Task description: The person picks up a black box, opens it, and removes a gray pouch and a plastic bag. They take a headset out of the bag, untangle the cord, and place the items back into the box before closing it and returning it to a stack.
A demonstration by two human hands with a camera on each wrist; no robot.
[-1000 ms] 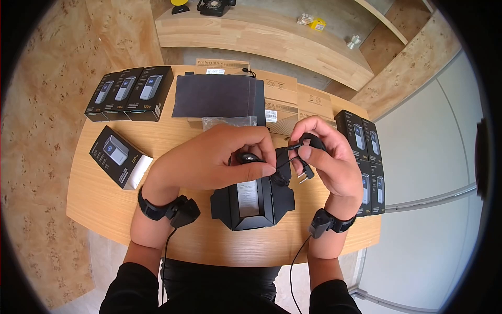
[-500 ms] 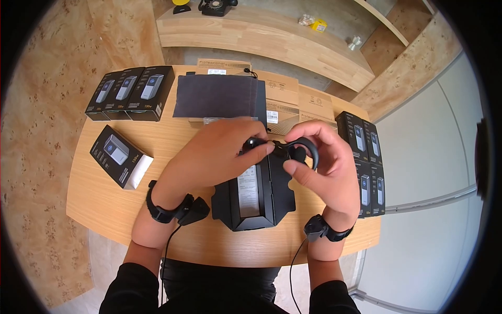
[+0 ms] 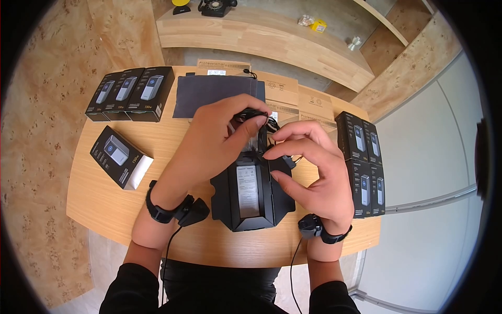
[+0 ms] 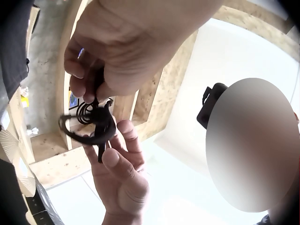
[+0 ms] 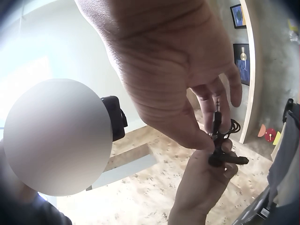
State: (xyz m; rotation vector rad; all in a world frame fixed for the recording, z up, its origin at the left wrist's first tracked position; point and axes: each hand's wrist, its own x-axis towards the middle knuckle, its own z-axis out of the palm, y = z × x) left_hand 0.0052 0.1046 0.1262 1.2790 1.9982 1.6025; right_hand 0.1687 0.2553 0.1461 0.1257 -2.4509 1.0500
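My left hand point(image 3: 219, 128) pinches a black wired earpiece point(image 4: 105, 131) above an opened black box point(image 3: 283, 201). In the left wrist view its curved ear hook and coiled cable point(image 4: 84, 114) hang below the fingertips. A metal-tipped plug point(image 5: 217, 117) stands out from the bundle in the right wrist view. My right hand point(image 3: 319, 175) is beside the earpiece, thumb and fingers spread apart around the dangling part. A pale printed panel point(image 3: 247, 191) shows inside the black box.
An upended black 130W box point(image 3: 116, 157) lies at the left, with several more point(image 3: 150, 94) behind it and others point(image 3: 363, 162) stacked at the right. A dark cloth point(image 3: 209, 97) and brown cartons point(image 3: 281, 86) lie at the back.
My left hand has moved up and slightly away with the earpiece. The right hand, which held the cable and then the ear hook, has loosened and come lower, its fingers spread.
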